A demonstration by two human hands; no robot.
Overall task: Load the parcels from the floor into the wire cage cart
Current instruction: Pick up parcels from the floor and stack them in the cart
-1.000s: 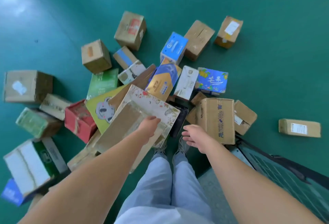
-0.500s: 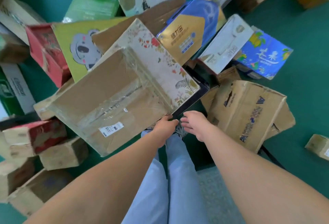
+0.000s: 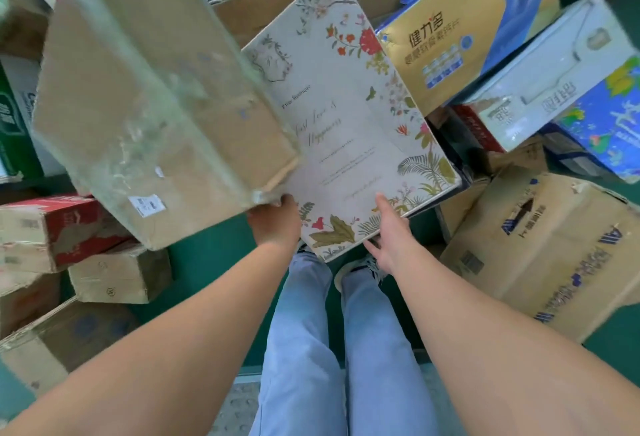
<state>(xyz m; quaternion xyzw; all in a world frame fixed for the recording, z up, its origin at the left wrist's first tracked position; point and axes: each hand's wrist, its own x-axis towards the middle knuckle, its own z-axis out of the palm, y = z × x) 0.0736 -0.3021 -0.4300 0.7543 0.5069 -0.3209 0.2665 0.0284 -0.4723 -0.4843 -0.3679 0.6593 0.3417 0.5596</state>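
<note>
Left hand [image 3: 275,224] pinching the near corner of the taped cardboard parcel [image 3: 156,103], tilted up off the floor [image 3: 207,262]; right hand [image 3: 389,233] flat, fingers straight, on the floral box [image 3: 349,124]. Better: slide right palm beneath, steady both edges before lifting. Cart unseen.

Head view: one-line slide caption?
Left hand grips taped cardboard parcel; open right hand touches floral box.

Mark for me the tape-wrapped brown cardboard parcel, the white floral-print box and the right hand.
Tape-wrapped brown cardboard parcel [image 3: 152,103], head view: middle of its taped broad face.
White floral-print box [image 3: 349,131], head view: middle of its printed top face.
Right hand [image 3: 391,238], head view: back of the hand.
</note>
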